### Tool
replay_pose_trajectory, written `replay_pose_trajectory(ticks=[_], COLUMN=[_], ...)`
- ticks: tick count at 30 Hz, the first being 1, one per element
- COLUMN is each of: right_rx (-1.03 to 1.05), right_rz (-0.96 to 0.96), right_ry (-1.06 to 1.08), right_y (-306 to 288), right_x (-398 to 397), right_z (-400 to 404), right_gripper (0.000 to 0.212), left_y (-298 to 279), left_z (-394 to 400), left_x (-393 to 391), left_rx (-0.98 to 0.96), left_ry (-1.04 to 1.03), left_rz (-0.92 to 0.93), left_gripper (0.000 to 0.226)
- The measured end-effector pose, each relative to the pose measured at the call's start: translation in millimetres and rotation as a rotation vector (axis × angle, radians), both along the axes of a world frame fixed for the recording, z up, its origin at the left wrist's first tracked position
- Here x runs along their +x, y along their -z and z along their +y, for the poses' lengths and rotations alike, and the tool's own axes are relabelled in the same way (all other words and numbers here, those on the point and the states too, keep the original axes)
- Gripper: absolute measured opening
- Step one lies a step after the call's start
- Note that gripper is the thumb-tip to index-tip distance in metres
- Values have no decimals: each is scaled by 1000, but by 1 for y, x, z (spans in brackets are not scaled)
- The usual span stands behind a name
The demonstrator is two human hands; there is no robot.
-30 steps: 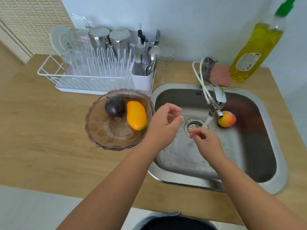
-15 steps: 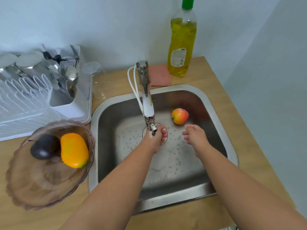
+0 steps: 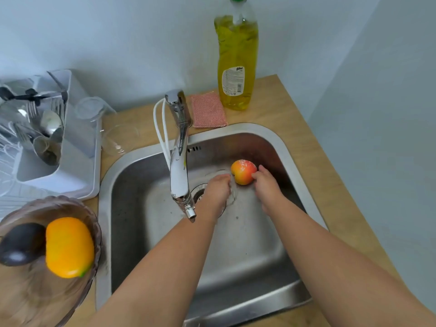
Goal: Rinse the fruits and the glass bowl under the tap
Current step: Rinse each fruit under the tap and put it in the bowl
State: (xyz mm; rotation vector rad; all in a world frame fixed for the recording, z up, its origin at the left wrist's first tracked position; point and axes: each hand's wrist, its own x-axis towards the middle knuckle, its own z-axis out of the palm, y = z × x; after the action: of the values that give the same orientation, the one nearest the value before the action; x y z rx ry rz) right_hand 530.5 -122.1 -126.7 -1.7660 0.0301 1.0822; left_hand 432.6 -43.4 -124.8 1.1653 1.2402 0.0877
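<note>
A: How many fruits do we count?
B: Three. One peach (image 3: pixel 243 172) lies in the sink (image 3: pixel 132 161), beyond the drain (image 3: pixel 199 191). Two more sit in the single bowl (image 3: pixel 89 215) on the worktop (image 3: pixel 306 147), left of the sink: one yellow mango (image 3: pixel 68 247) and one plum (image 3: pixel 21 244), touching each other.
A: And our hands?
B: Two, both inside the sink. Our right hand (image 3: pixel 267 187) touches the peach's right side with its fingertips; we cannot tell whether the fingers curl round it. Our left hand (image 3: pixel 218 187) is over the drain, just left of the peach, fingers bent downward and holding nothing we can see; whether it touches the fruit we cannot tell.
A: The tap (image 3: pixel 180 147)?
B: One, reaching over the sink from its back edge, its spout just left of our left wrist.
A: What else is around the sink?
B: Behind it, one pink sponge (image 3: pixel 208 109) and one soap bottle (image 3: pixel 237 62), side by side. To the left, one white rack (image 3: pixel 70 166) with a cutlery holder (image 3: pixel 40 128), and one clear glass (image 3: pixel 94 109) lying between the rack and the tap.
</note>
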Motion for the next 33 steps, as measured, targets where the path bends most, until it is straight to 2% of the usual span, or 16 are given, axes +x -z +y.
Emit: replay_pose_trajectory(ticks=[5, 9, 13, 16, 22, 26, 28, 31, 33], right_rx=[35, 62, 131, 169, 183, 216, 245, 275, 278], right_rz=[39, 25, 56, 56, -17, -96, -124, -173, -181], right_ry=[32, 57, 115, 94, -64, -225, -319, -438, -465], right_y=[4, 3, -8, -14, -25, -31, -34, -37, -40], right_x=[-1, -13, -34, -51, -73, -79, -86, -97, -103], right_z=[3, -4, -18, -28, -36, -37, -34, -30, -27], right_gripper=[51, 42, 31, 28, 28, 33, 42, 54, 56], left_y=[0, 8, 2, -7, -19, -28, -32, -35, -36], left_z=[0, -2, -10, -16, -32, -39, -43, -49, -52], left_x=[-1, -14, -28, -42, -72, -85, -91, -97, -100], left_rx=[16, 15, -102, -109, -115, -120, -112, -107, -114], left_ry=[-8, -118, -274, -344, -374, -379, -394, -431, -464], left_rz=[-26, -39, -150, -175, -325, -332, -309, -303, -294], left_gripper=[17, 26, 27, 24, 29, 56, 61, 49, 45])
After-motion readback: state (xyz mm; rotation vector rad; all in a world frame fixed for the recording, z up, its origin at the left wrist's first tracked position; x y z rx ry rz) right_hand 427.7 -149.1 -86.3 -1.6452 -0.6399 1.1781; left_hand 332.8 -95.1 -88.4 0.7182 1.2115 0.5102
